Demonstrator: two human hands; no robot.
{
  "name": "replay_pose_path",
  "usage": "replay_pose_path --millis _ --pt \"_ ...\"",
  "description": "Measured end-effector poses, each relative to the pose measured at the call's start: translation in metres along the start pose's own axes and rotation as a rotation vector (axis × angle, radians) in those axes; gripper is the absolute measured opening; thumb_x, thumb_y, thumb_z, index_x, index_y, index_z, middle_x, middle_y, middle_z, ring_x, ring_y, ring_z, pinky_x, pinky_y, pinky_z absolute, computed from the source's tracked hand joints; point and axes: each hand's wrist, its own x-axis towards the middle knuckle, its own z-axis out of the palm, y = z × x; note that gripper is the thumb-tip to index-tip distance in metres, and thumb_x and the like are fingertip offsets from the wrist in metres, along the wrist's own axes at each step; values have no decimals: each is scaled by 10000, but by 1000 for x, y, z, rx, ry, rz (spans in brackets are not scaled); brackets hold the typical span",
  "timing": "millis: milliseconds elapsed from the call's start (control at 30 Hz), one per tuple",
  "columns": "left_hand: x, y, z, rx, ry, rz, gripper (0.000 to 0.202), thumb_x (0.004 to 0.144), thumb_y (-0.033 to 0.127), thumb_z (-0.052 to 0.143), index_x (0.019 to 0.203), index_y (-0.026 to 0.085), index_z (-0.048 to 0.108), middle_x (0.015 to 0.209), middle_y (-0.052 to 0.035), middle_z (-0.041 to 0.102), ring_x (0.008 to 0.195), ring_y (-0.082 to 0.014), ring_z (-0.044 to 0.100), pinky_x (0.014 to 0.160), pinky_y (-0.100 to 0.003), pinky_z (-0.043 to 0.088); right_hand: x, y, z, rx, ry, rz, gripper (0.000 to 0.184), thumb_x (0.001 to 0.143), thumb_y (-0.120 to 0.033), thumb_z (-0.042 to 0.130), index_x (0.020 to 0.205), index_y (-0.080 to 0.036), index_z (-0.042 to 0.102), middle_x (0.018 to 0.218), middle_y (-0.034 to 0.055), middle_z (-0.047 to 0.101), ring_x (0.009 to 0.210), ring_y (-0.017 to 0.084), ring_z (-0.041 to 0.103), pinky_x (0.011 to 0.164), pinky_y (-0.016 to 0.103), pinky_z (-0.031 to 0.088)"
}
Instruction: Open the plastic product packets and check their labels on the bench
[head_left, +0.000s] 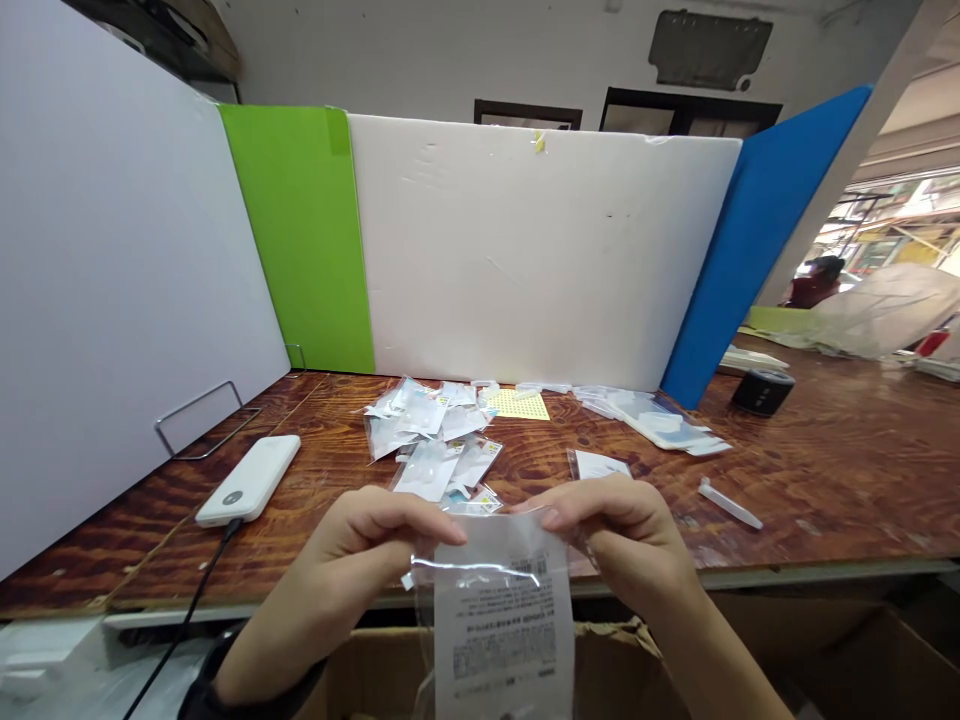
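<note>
"Colours up front?"
"A clear plastic bag (495, 610); a rectangular white paper card (502, 655) with rows of dark print."
"And elsewhere?"
"A reddish-brown wooden bench (840, 480), dark-grained; a yellow rectangular dotted sheet (523, 404); a flat lime-green panel (304, 240); a flat blue panel (765, 240)."

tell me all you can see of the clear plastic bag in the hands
The clear, glossy plastic bag appears to contain a white printed card, its dark text too blurred to read. It hangs before the near edge of the brown wooden table, pinched near its top by the left hand and right hand; its bottom is cut off.
</note>
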Motion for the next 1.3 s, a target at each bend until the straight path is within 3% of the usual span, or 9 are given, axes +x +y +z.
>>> replay_pose_path --millis 200,533,633,767,867,933,1033,1133,1300 --pt "0 -3 -2 7 -13 39 386 726 23 534 766 321 776 737 25 738 672 -119 633 610 -178 468 0 0 -1 -33 -18 -39 426 706 -8 480 859 -274 775 884 5 773 795 177 720 677 238 559" --pt "0 -4 -1 -37 29 31 286 749 73 570 716 271 773 714 -7 729 647 -130 613 574 -192 452 -5 -2 0 -83 -21 -92 440 720 -3 481 888 -295 763 940 -18 765 868 182 716 721 257 569" --pt "1 0 2 -78 41 -11 220 758 124 599 711 251 771 695 -24 717 600 -130 586 517 -197 421 -6 -5 1 -98 -8 -58 398 740 -39 503 884 -296 769 943 -4 765 875 203 713 732 282 568" --pt "4 7 7 -165 37 -39 112 733 247 667 710 218 772 689 -48 710 607 -153 589 540 -223 446 -5 -8 4 -38 27 -36 234 859 -281 544 865 -261 777 907 55 768 873 254 708 788 366 561" --pt "5 8 10 -235 11 -24 236 708 413 702 706 186 769 685 -75 715 648 -198 622 584 -268 492 -3 -6 8 -28 66 -16 143 834 -296 630 865 -270 767 887 48 766 827 226 710 726 323 578" --pt "6 5 10 -242 1 -30 175 695 379 746 722 206 753 736 -63 733 669 -193 636 586 -261 503 -2 -4 12 -39 98 -11 154 782 -176 683 861 -284 759 884 27 762 814 192 708 697 268 580" --pt "7 -1 11 -231 32 -57 74 704 193 764 737 239 717 760 -6 733 656 -127 620 577 -195 493 0 -1 14 -39 126 20 259 765 -67 665 843 -297 754 913 7 761 834 156 704 698 216 571" --pt "8 -5 10 -237 61 -65 71 736 162 736 734 227 708 709 14 712 615 -87 592 562 -154 475 -1 2 11 -3 108 70 270 789 -68 643 859 -306 750 950 4 759 866 154 700 692 212 568" --pt "10 -7 7 -227 75 -73 94 717 216 756 801 206 713 676 -5 691 579 -100 587 527 -172 479 1 12 3 74 102 160 152 781 -164 681 858 -278 745 967 31 749 890 190 684 711 280 556"
